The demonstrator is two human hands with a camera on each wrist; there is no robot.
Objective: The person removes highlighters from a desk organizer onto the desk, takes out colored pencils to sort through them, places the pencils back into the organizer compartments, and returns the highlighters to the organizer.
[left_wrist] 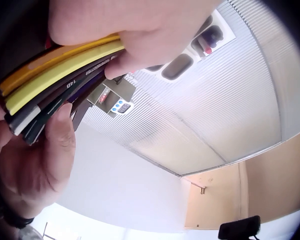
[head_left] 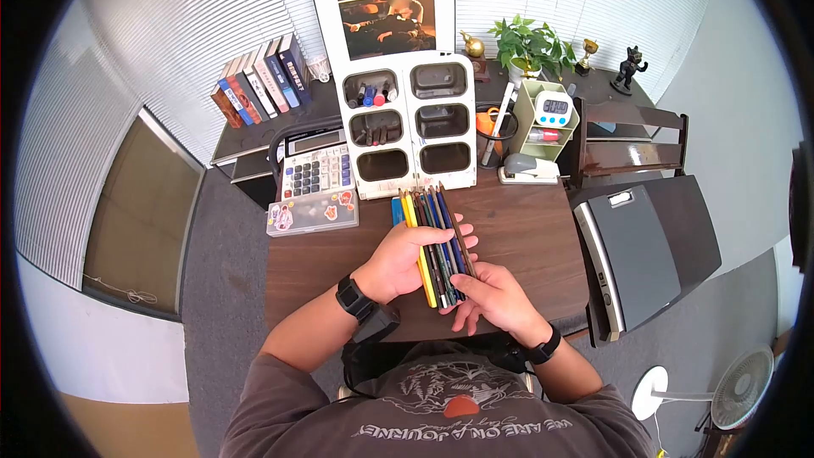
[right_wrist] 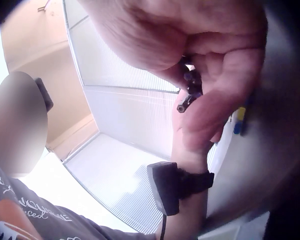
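Head view: both hands hold one bundle of pencils (head_left: 434, 242) above the table (head_left: 526, 237). The left hand (head_left: 398, 265) wraps the bundle's middle from the left, fingers curled over the top. The right hand (head_left: 496, 298) closes round the lower ends, thumb across them. The bundle's long axis runs away from the person, its far ends fanning slightly beyond the grip toward the white organizer (head_left: 407, 123). A yellow pencil lies at the left edge of the bundle. A calculator (head_left: 315, 171) sits left of the far ends.

Left wrist view: the left hand (left_wrist: 115, 30) pinches the pencils (left_wrist: 60, 75); the yellow ones are uppermost, dark ones beneath. The right hand (left_wrist: 45, 165) presses the near ends.

Right wrist view: the right hand (right_wrist: 155, 35) curls round the pencil ends (right_wrist: 190, 90), with the left hand (right_wrist: 215, 110) touching from below.
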